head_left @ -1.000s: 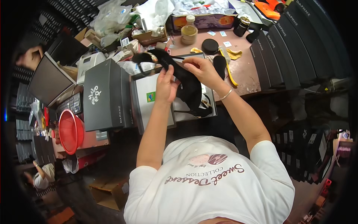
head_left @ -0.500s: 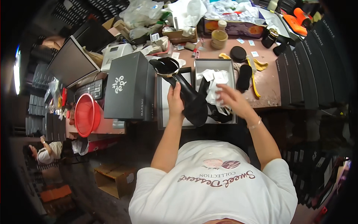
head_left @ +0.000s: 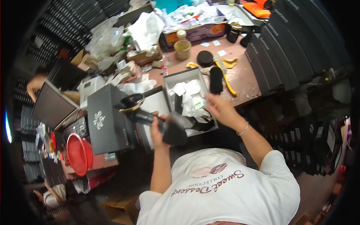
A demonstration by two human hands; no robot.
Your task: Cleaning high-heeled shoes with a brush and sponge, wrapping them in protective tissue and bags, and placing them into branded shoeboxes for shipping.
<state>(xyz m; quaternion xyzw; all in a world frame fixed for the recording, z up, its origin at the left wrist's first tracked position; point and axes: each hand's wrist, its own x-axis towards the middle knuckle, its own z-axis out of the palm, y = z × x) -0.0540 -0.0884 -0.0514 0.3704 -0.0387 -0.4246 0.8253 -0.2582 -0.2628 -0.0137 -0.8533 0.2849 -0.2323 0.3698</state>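
Observation:
A black shoe (head_left: 143, 117) with a gold-coloured band is in my left hand (head_left: 158, 134), which is wrapped round its middle. The shoe is held tilted in front of the open boxes, and its near end is blurred. My right hand (head_left: 225, 113) is at the right wall of an open shoe box (head_left: 209, 80), fingers bent inward beside a clear packet with a green label (head_left: 197, 102). What the fingertips grip, if anything, is hidden. White paper (head_left: 192, 87) and another black shoe (head_left: 204, 126), partly covered, lie in the box.
A closed dark grey box (head_left: 107, 120) stands left, beside a red basket (head_left: 79, 154). A black brush (head_left: 216, 80), a yellow-handled brush (head_left: 229, 83) and a round black tin (head_left: 204, 58) lie beyond my right hand. Dark boxes (head_left: 287, 48) are stacked at right.
The view has turned, shifting the table's things leftward. My left hand has brought the shoe nearer my body. My right hand, blurred over the box before, is now at its right wall.

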